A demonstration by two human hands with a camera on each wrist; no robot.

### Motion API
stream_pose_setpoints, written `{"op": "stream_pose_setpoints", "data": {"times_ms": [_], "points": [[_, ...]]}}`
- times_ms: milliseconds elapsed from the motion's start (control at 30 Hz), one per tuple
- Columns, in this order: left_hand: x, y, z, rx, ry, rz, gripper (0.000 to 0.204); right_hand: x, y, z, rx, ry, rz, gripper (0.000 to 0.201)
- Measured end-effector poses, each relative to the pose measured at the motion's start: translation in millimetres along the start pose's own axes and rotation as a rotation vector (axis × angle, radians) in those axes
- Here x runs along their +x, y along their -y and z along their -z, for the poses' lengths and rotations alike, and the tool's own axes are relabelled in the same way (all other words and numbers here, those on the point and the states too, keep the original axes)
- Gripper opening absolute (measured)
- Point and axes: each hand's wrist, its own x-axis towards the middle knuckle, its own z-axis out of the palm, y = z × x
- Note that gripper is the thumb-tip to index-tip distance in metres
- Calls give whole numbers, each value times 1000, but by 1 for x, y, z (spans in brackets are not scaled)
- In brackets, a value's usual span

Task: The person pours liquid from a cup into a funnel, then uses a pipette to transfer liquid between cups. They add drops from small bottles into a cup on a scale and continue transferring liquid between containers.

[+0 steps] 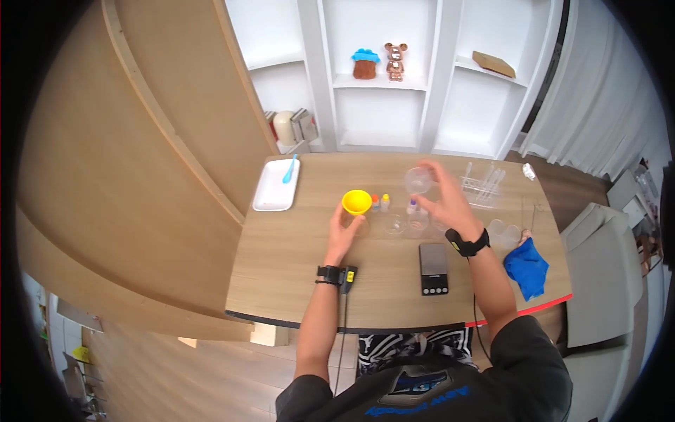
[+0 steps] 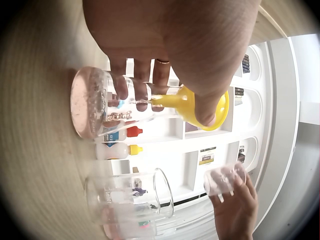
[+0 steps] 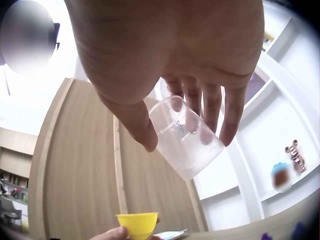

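My left hand (image 1: 340, 235) grips a clear conical flask (image 2: 115, 107), fingers around its neck and thumb on the yellow funnel (image 1: 357, 202) seated in its mouth. The flask stands on the table, its base showing pinkish in the left wrist view. Raised to the right of the funnel, my right hand (image 1: 450, 202) holds a clear plastic cup (image 3: 185, 140) between thumb and fingers. The cup is tilted, with a whitish film or residue inside. Beside the flask are small dropper bottles with a red cap (image 2: 134, 131) and a yellow cap (image 2: 135, 149).
A glass beaker (image 1: 395, 224) and a purple-capped bottle (image 1: 412, 208) stand right of the flask. Nearer me lies a black digital scale (image 1: 434, 270). A test-tube rack (image 1: 481, 188) and blue cloth (image 1: 526, 271) are at right; a white tray (image 1: 273, 204) with a blue spoon (image 1: 289, 171) at left.
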Motion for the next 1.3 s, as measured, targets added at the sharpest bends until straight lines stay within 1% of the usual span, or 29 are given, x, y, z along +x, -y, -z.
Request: {"op": "stream_pose_setpoints", "data": {"times_ms": [100, 133, 200, 300, 367, 500, 600, 700, 800, 900, 1000, 1100, 1200, 1300], "points": [[0, -1, 1, -3, 11, 12, 58, -24, -21, 48, 49, -146, -70, 64], [1, 5, 2, 35, -10, -10, 57, -34, -29, 64, 6, -153, -119, 64], [2, 4, 2, 17, -7, -4, 56, -53, -47, 93, -77, -173, -216, 63], [1, 0, 0, -3, -6, -5, 53, -81, -69, 119, -348, -137, -209, 62], [1, -3, -2, -13, -2, -5, 51, -98, -87, 125, -407, -31, -201, 62], [0, -15, -3, -13, 8, 22, 48, -119, -113, 115, -474, 174, -209, 60], [-1, -21, -2, -8, 16, 39, 47, -131, -120, 102, -565, 197, -218, 58], [-2, -23, -3, 3, 4, 38, 48, -133, -118, 95, -570, 254, -331, 60], [0, -17, -2, 3, 2, 40, 50, -134, -119, 92, -588, 252, -295, 58], [0, -11, -2, -24, 4, 42, 52, -124, -104, 89, -601, 198, -221, 60], [-1, -7, -2, -41, -3, 45, 53, -118, -112, 75, -593, 161, -150, 63], [0, -7, 1, -32, 15, 41, 53, -111, -109, 63, -597, 210, -172, 65], [-1, -11, 1, -26, 13, 47, 52, -109, -115, 55, -604, 243, -189, 65], [-3, -10, -1, -30, -2, 49, 51, -113, -120, 56, -553, 218, -175, 64]]}}
